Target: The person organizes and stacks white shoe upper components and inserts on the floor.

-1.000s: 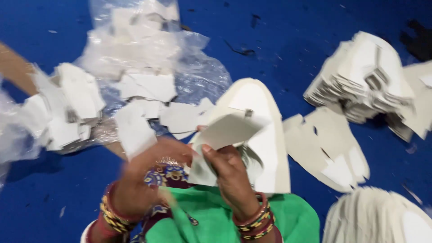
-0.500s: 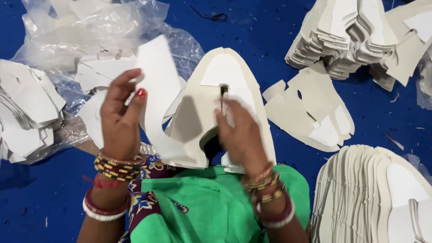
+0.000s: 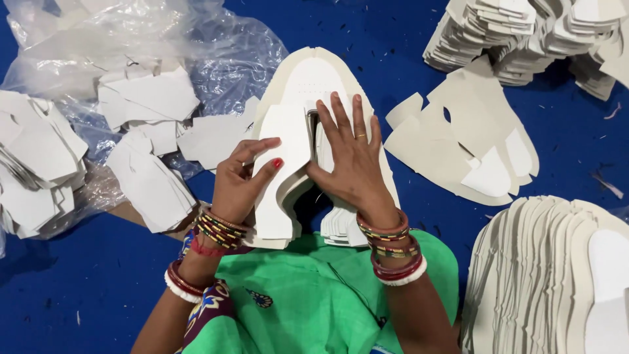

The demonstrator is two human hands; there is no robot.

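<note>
Far left of the frame: a loose heap of small white cut card pieces (image 3: 33,170) is lying partly on crumpled clear plastic sheeting (image 3: 216,59), which is spreading across the upper left over the blue floor covering (image 3: 78,288). More small white pieces (image 3: 147,98) are sitting on the plastic just right of that heap, probably kept there as a feed pile within arm's reach.

Lower centre: the left hand (image 3: 239,187) is pinching one white flat cut panel (image 3: 282,170) by its edge, thumb on top and fingers curled behind, laying it onto the left limb of a tall cream stack of horseshoe-shaped shoe-upper panels (image 3: 308,78). The stack is resting against the person's green-clothed lap (image 3: 295,295), apparently so both hands can square it up.

Just right of it, the right hand (image 3: 350,154) is lying open and flat, fingers spread, gripping nothing, pressing down on the stack's right limb; this looks like steadying.

Right of centre: a few cream shaped panels (image 3: 465,144) are lying fanned on the floor covering, apart from the stack. Upper right: piled bundles of white cut pieces (image 3: 524,33). Lower right corner: a fanned row of cream panels (image 3: 544,275) standing on edge, seemingly sorted.
</note>
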